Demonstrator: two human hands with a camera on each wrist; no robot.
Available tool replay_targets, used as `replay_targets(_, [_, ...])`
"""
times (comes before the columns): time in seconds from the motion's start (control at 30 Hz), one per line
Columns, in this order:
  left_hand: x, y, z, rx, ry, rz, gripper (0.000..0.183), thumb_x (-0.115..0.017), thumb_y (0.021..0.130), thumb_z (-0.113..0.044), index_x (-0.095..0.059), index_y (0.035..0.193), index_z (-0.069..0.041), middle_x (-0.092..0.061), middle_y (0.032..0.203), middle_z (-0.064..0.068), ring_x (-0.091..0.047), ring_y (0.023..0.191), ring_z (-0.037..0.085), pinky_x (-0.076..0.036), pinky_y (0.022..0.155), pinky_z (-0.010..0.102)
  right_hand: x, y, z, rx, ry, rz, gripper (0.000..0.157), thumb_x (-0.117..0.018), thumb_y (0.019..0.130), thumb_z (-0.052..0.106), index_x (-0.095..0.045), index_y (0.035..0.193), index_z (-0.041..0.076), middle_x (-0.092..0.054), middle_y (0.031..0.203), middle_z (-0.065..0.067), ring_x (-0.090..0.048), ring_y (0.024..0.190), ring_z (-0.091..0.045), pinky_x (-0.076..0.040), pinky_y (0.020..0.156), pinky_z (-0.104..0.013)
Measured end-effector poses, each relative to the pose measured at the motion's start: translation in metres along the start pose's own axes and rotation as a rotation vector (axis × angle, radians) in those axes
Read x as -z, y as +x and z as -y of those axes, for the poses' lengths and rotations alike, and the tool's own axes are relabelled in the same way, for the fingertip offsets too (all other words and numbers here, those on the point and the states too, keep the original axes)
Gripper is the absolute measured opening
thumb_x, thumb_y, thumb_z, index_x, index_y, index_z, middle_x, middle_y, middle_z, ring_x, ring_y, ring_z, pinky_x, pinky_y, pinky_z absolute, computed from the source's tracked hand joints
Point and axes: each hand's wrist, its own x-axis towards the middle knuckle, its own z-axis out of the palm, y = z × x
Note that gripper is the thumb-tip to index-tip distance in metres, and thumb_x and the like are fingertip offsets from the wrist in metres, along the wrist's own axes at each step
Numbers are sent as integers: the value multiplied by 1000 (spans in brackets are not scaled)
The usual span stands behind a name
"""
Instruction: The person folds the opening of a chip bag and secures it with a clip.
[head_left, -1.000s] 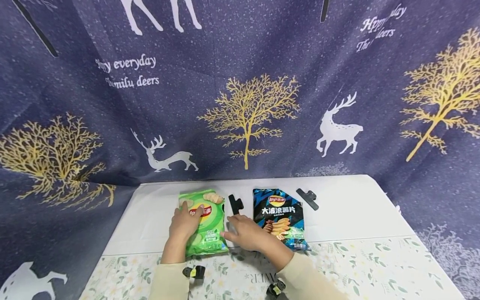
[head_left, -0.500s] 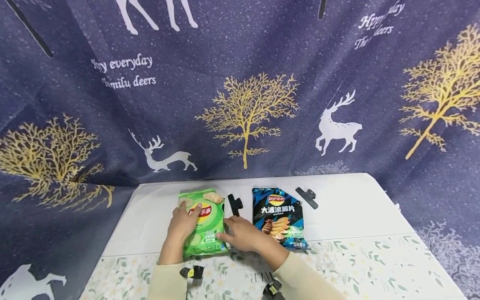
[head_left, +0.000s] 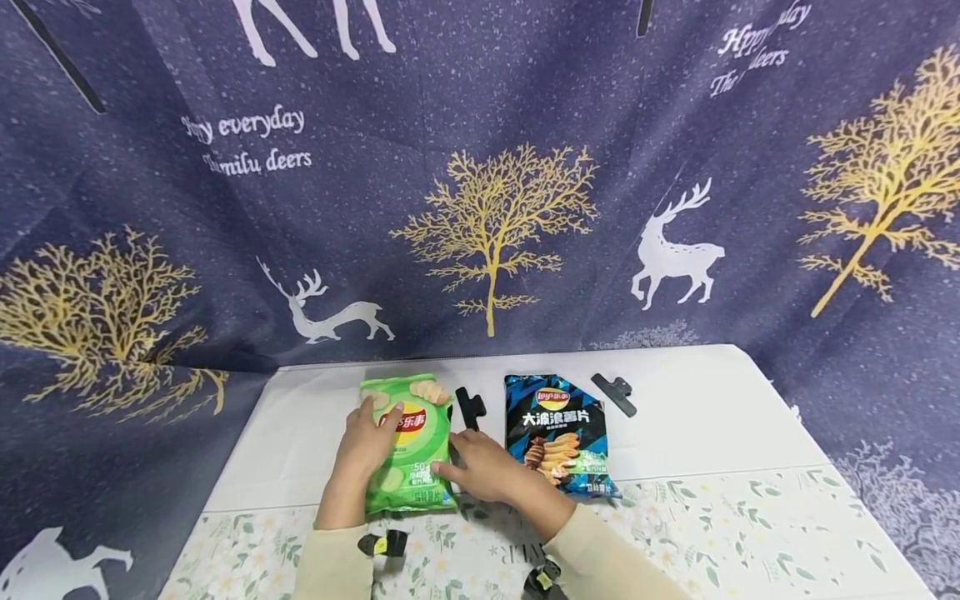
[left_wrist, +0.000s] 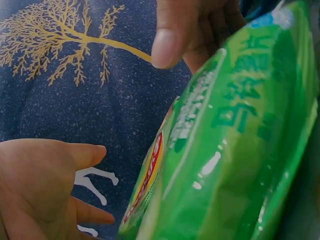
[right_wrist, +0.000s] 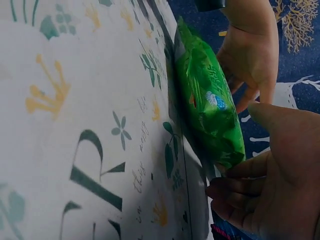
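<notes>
Long plain cream sleeves run to both wrists: I can see soft creases along the left sleeve (head_left: 333, 567) and the right sleeve (head_left: 611, 560). Beyond the cuffs, the left hand (head_left: 366, 448) and right hand (head_left: 489, 468) are bare. I also make out a black left wrist unit (head_left: 383, 544), chunky, with a yellow patch, and a similar black right wrist unit (head_left: 542, 577), paler-marked.

Green Lay's bag (head_left: 408, 450) lies face up on the table (head_left: 697, 425)
</notes>
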Motion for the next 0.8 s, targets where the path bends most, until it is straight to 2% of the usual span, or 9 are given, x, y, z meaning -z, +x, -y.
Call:
replay_targets(0.37, [4, -3, -7, -36, -58, -35, 84, -43, 103, -55, -16, 161, -1, -18, 161, 36, -28, 144, 59, -26, 118, 66, -2, -1, 3, -11, 67, -50, 81, -48, 101, 59, -28, 160, 7, -45, 152, -18, -53, 136, -32, -48, 109, -48])
replay_targets(0.63, [7, -8, -13, -41, -91, -40, 83, -44, 103, -54, -15, 161, -2, -16, 162, 33, -26, 146, 57, -24, 119, 67, -3, -2, 6, -37, 146, -56, 87, -46, 101, 62, -18, 162, 7, -41, 155, -18, -50, 139, -32, -47, 110, -48])
replay_targets(0.8, [10, -12, -19, -46, -122, -45, 84, -46, 103, -52, -11, 163, -6, -15, 163, 32, -25, 145, 58, -24, 118, 68, -5, -2, 5, -15, 178, -86, 86, -47, 102, 58, -12, 163, 9, -43, 152, -20, -51, 137, -32, -47, 108, -49])
